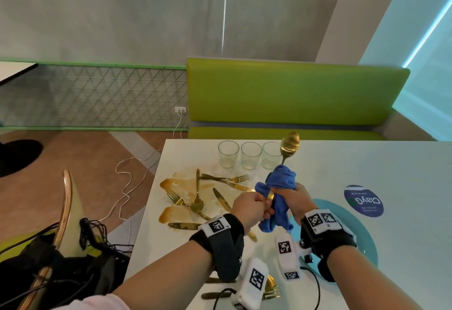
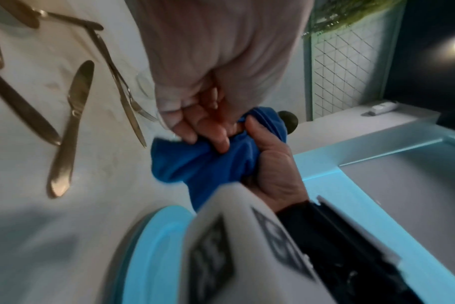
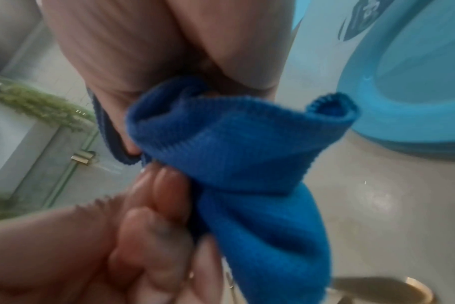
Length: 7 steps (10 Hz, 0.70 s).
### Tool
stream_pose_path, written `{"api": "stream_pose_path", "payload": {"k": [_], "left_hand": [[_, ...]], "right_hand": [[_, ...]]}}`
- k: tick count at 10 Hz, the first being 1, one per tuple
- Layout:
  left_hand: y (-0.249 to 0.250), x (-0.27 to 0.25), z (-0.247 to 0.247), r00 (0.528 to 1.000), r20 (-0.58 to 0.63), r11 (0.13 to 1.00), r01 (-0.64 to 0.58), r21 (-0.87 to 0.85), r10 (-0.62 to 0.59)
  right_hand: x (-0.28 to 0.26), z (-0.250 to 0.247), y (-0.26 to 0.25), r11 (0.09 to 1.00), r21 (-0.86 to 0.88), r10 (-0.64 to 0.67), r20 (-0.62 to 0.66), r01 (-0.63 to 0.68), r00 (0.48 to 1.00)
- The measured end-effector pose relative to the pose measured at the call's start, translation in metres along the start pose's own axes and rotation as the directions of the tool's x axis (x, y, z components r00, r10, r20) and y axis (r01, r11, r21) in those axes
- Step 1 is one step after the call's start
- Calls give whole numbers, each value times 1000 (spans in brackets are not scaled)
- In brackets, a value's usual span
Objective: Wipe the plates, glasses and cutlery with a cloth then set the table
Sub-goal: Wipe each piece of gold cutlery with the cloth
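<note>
A gold spoon [image 1: 290,147] stands upright above the table, bowl up. A blue cloth [image 1: 281,180] is wrapped round its handle. My right hand [image 1: 297,199] grips the cloth around the handle. My left hand [image 1: 252,205] pinches the handle's lower end beside the cloth. In the left wrist view the left hand [image 2: 195,123] meets the right hand [image 2: 270,164] at the cloth [image 2: 208,164]. The right wrist view shows the cloth [image 3: 247,154] bunched under the right hand [image 3: 156,61], with the left hand's fingers [image 3: 156,216] against it. A teal plate [image 1: 354,224] lies under my right wrist.
Three glasses [image 1: 251,155] stand in a row at the table's far edge. Several gold forks, knives and a spoon [image 1: 198,192] lie on a brown spill. More cutlery [image 1: 271,287] lies near the front edge. A round blue sticker [image 1: 363,200], a green bench [image 1: 293,94] and a chair [image 1: 66,207] surround the table.
</note>
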<state>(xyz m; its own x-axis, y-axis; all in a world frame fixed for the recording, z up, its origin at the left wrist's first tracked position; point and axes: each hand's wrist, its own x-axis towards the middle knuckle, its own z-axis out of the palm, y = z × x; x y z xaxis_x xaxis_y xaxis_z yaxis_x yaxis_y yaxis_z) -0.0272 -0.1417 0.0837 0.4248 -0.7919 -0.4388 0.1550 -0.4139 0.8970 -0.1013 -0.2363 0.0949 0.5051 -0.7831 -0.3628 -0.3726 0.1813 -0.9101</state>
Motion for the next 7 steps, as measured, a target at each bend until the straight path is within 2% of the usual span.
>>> {"api": "stream_pose_path", "payload": {"k": [1,2,3,4,7], "left_hand": [[6,0,-12,995,89,975,33,218,-53],[15,11,-27,991,-124,961,-18,276,54],[24,18,-24,971,-199,984,-102,147,130],[25,23,-17,972,-220,995,-89,-47,77],[10,35,-22,949,-313,969,-44,-243,-36]], "right_hand": [[-4,-7,13,999,-31,-36,37,37,999],[0,-8,15,996,-58,-61,110,68,992],[-1,-3,17,989,-114,-67,196,91,978],[-4,7,16,986,-132,-72,226,103,971],[-8,14,17,915,-389,19,314,110,949]]}}
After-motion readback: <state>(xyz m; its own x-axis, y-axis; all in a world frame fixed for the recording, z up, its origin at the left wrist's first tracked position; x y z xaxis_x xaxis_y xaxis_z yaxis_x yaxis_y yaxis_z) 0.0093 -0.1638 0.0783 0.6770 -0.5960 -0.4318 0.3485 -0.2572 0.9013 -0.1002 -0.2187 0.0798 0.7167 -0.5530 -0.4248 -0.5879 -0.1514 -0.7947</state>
